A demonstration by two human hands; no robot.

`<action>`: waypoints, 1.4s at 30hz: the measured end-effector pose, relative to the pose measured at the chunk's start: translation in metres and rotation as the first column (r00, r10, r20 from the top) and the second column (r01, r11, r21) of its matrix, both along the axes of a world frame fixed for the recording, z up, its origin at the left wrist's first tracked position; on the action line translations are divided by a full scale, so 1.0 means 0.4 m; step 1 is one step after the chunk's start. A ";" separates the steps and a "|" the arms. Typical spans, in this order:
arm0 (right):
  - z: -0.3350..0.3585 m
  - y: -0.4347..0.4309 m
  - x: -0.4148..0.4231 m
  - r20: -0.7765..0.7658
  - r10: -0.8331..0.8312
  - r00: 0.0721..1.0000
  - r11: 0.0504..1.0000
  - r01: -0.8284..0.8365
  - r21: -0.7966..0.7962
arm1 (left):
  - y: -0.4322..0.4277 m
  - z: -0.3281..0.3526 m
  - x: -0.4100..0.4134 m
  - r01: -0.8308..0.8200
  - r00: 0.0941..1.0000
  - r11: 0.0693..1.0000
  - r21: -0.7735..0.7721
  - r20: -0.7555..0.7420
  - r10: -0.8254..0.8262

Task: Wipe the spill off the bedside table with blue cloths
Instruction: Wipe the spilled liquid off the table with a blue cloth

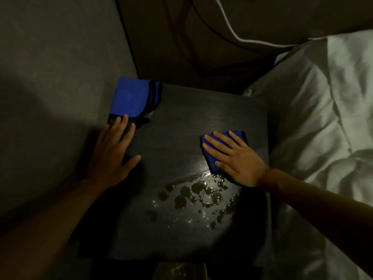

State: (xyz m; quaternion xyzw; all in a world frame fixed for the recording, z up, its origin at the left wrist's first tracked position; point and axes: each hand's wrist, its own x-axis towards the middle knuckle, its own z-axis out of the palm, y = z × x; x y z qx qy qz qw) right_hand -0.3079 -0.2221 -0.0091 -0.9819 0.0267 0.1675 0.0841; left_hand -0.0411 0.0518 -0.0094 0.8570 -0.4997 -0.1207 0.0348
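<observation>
Spill [198, 196] droplets sit toward the table's [177, 122] near right corner. Just beyond them the right hand [235, 156] presses a folded blue cloth [210, 158] flat, fingers straight and spread. At the far left corner lies a stack of blue cloths [132, 98], its near edge touched by the spread fingertips of the left hand [113, 150].

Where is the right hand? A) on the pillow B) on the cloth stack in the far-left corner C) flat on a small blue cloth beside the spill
C: the right hand lies flat on the small blue cloth, at the far edge of the spill on the bedside table.
</observation>
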 end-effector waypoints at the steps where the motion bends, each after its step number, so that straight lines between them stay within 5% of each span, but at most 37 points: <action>1: -0.002 -0.005 -0.006 0.008 -0.010 1.000 1.000 0.010 -0.006 | 0.002 -0.001 0.000 0.007 1.000 1.000 -0.007 0.003 -0.007; 16: -0.011 -0.009 -0.058 0.054 -0.229 0.972 0.972 0.231 -0.037 | 0.009 -0.002 -0.001 0.025 1.000 0.999 -0.041 -0.007 -0.025; 24: -0.024 0.003 -0.111 0.120 -0.494 0.861 0.866 0.500 -0.021 | 0.007 0.000 -0.003 0.034 0.999 0.998 -0.059 -0.006 -0.035; 36: -0.014 0.230 -0.082 0.014 -0.923 0.384 0.384 0.923 0.026 | 0.005 0.004 -0.005 0.020 1.000 0.999 -0.047 0.012 -0.019; 39: 0.034 0.196 -0.099 0.004 -0.905 0.426 0.425 0.902 0.072 | 0.007 0.004 -0.006 0.018 1.000 0.999 -0.046 0.004 -0.018; 42: 0.060 0.120 -0.145 0.172 -0.747 0.642 0.658 0.751 0.054 | 0.009 -0.005 -0.002 0.018 1.000 0.999 -0.044 0.003 -0.018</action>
